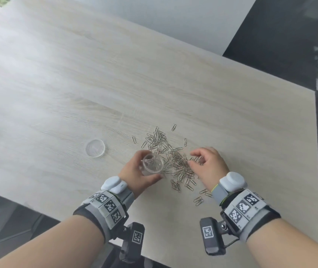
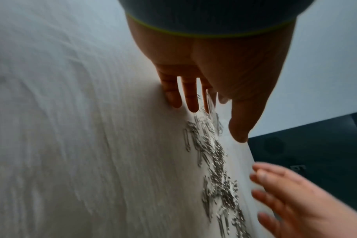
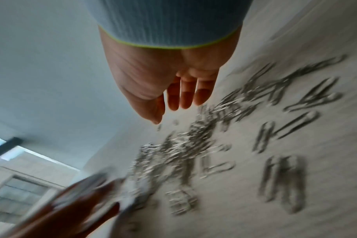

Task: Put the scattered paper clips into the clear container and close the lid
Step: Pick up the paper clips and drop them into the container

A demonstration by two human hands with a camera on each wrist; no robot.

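Observation:
A pile of silver paper clips [image 1: 175, 159] lies spread on the light wood table [image 1: 96, 84], with stray clips around it. My left hand [image 1: 148, 168] grips the small clear container [image 1: 154, 161] at the pile's left edge, tilted, with a few clips inside. In the left wrist view the container [image 2: 211, 99] shows only as a thin clear edge between fingers and thumb. My right hand [image 1: 194, 159] hovers over the pile's right side with loosely bent fingers [image 3: 181, 103], holding nothing I can see. The round clear lid [image 1: 95, 148] lies flat to the left of the container.
The table's right edge [image 1: 315, 151] and near edge [image 1: 38, 211] border dark floor. Loose clips [image 1: 198, 201] lie close to my right wrist. The right wrist view is blurred; the clips [image 3: 194, 145] fill its lower right.

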